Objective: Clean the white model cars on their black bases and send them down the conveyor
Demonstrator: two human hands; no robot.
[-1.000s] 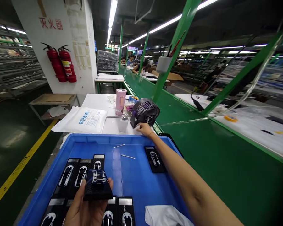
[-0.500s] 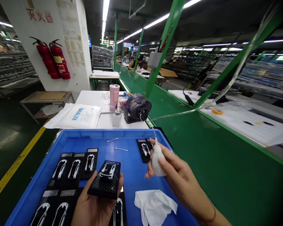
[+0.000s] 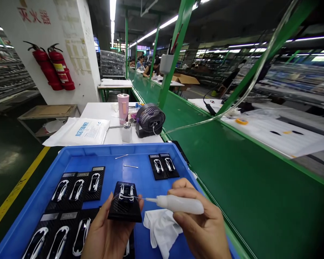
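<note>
A black display base with a small white-and-black model car (image 3: 126,193) on it rests in my left hand (image 3: 110,230), fingers wrapped round its sides. My right hand (image 3: 202,223) grips a white squeeze bottle (image 3: 180,204) lying nearly level, its thin nozzle pointing left with the tip at the model car's end. Whether the tip touches the car I cannot tell. Under both hands is a blue tray (image 3: 118,148). A crumpled white cloth (image 3: 162,230) lies in it below the bottle.
Several more model cars on bases (image 3: 78,189) fill the tray's left side, and two (image 3: 164,166) stand at its far right. Two cotton swabs (image 3: 130,166) lie between them. Beyond are a fan (image 3: 151,120), a pink tumbler (image 3: 123,109) and a glass jar (image 3: 126,132). A green conveyor (image 3: 232,180) runs along the right.
My right hand has tipped the squeeze bottle from upright to level and brought its nozzle to the model car. The whole view has shifted slightly.
</note>
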